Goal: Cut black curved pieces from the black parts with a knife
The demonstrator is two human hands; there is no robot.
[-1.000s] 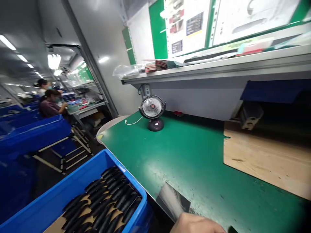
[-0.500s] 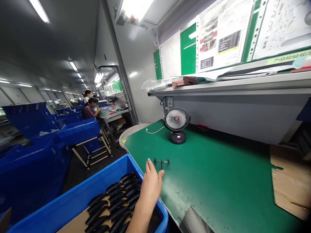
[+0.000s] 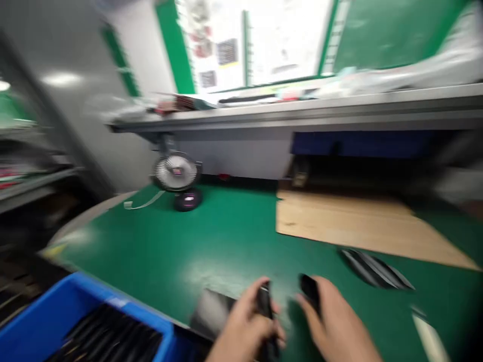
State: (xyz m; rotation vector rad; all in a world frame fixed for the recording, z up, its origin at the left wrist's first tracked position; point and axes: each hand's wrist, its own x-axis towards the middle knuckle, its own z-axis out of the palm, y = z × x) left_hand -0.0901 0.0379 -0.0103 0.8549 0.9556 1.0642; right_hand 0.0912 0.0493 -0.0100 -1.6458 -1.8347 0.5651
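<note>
Over the front of the green table, my left hand [image 3: 249, 322] has its fingers wrapped round a dark elongated piece [image 3: 264, 301], blurred by motion. To its right, my right hand [image 3: 335, 322] pinches a black rounded-end piece [image 3: 311, 292] between thumb and fingers. The two hands are apart, and the exact kind of either piece cannot be made out. Several black curved strips [image 3: 377, 270] lie on the table beyond my right hand. A blue bin [image 3: 158, 322] at lower left contains rows of similar black pieces [image 3: 113, 334].
A small fan [image 3: 176, 172] with a white cable [image 3: 151, 199] stands at the back left of the green table [image 3: 226, 241]. Flat cardboard [image 3: 339, 216] lies at the back right. A shelf [image 3: 264, 113] spans above. A pale strip [image 3: 430, 334] rests at lower right.
The view has swung right. My left hand has left the edge of the blue bin and now grips a dark piece; my right hand has come into view holding another.
</note>
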